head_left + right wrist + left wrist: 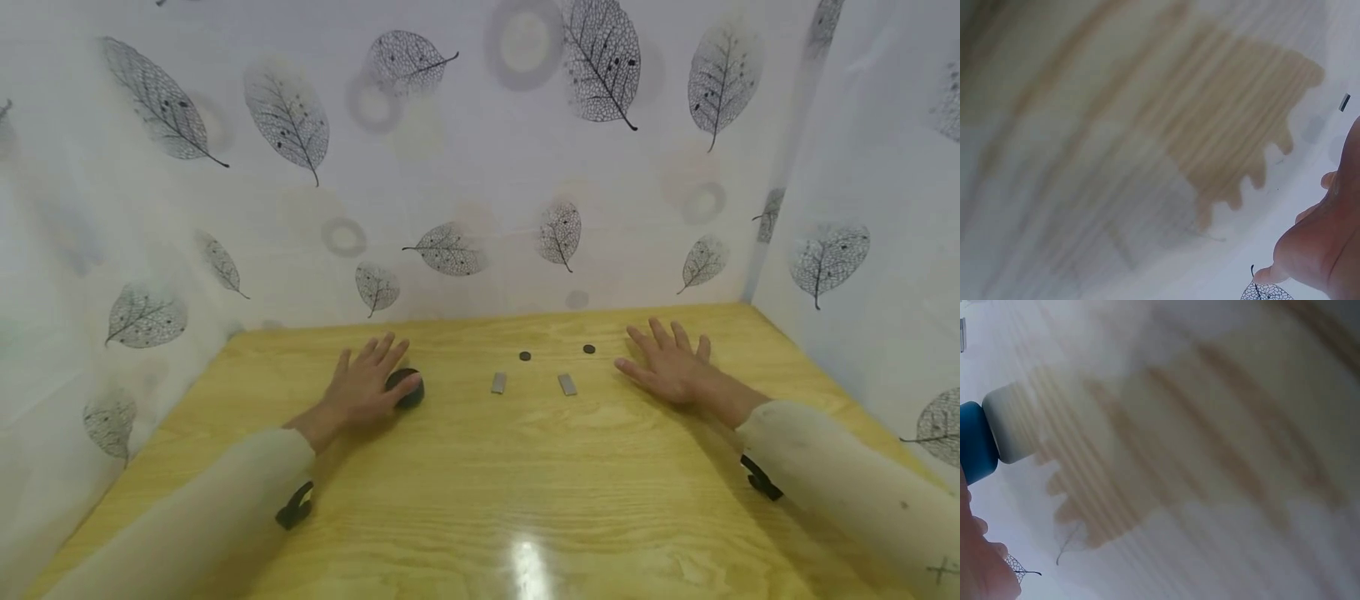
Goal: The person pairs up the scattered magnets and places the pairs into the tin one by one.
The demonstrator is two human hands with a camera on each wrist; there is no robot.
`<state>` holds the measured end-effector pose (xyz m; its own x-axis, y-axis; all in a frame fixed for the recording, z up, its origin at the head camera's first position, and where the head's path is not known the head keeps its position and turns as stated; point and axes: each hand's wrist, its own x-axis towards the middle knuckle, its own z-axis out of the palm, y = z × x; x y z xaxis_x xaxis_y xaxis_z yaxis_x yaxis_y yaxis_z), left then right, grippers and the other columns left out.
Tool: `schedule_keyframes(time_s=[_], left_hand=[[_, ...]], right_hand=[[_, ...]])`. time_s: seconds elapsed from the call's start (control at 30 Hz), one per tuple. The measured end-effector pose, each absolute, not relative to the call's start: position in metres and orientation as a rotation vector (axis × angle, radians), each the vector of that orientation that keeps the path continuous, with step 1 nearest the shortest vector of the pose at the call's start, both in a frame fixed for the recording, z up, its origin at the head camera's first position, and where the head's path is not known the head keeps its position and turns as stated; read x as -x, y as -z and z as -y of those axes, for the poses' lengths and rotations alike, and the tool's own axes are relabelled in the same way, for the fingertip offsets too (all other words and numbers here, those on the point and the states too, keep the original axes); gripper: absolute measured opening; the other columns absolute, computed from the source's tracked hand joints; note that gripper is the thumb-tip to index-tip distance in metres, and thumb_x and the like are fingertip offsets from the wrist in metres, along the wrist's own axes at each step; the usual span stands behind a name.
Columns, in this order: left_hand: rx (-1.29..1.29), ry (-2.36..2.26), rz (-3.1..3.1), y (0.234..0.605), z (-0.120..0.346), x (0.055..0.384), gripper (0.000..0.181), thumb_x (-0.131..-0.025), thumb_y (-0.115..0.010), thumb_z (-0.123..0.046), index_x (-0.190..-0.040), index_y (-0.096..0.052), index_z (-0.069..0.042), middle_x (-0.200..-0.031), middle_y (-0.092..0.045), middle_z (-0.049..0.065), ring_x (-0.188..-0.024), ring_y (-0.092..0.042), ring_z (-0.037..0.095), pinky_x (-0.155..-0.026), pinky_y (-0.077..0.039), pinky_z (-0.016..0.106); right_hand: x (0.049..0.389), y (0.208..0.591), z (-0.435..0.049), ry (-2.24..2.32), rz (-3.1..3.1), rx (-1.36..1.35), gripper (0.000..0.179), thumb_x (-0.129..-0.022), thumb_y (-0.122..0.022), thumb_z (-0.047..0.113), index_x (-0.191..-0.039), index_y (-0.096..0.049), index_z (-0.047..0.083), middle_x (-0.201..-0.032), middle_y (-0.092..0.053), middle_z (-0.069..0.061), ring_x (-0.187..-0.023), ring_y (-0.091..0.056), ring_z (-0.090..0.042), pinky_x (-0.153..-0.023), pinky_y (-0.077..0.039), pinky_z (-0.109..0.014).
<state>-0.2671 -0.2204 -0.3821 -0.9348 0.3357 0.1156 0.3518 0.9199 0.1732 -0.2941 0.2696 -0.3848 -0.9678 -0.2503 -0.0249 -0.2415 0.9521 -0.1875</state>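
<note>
We find left hand point(363, 390) and right hand point(672, 368) spread-fingered, gripping nothing; sweeping the left thumb point(401, 389) could dislodge the blue cylinder point(977, 442) at its tip.

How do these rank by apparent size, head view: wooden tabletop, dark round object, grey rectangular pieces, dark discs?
1. Wooden tabletop
2. Dark round object, partly hidden by the left hand
3. Grey rectangular pieces; the two look alike
4. Dark discs; the two look alike

2 grey strips point(498, 382) point(567, 384); at 1 o'clock from them, 2 dark discs point(525, 356) point(589, 349); at 9 o'clock, 1 round block point(412, 401); 2 hands point(364, 385) point(673, 370).
</note>
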Motion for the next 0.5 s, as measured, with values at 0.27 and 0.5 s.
schedule_keyframes(time_s=[0.27,0.5], left_hand=[[0.561,0.313,2.965,0.383,0.214,0.269,0.075,-0.101,-0.038,-0.060,-0.158,-0.027,-0.013,-0.165,-0.018,0.016,-0.151,-0.020,0.042,-0.116,-0.006,0.069],[0.591,0.294,2.951,0.381,0.206,0.269,0.076,-0.100,-0.042,-0.060,-0.158,-0.028,-0.013,-0.165,-0.020,0.015,-0.150,-0.022,0.041,-0.116,-0.008,0.068]], right_hand=[[0.296,0.385,-0.267,0.326,-3.077,0.413,0.087,-0.097,-0.029,0.072,-0.159,-0.020,0.012,-0.162,-0.004,-0.031,-0.143,0.000,-0.062,-0.100,0.006,-0.084],[0.296,0.381,-0.261,0.278,-3.065,0.419,0.085,-0.098,-0.028,0.070,-0.160,-0.018,0.013,-0.163,-0.001,-0.030,-0.144,0.001,-0.061,-0.102,0.006,-0.083]])
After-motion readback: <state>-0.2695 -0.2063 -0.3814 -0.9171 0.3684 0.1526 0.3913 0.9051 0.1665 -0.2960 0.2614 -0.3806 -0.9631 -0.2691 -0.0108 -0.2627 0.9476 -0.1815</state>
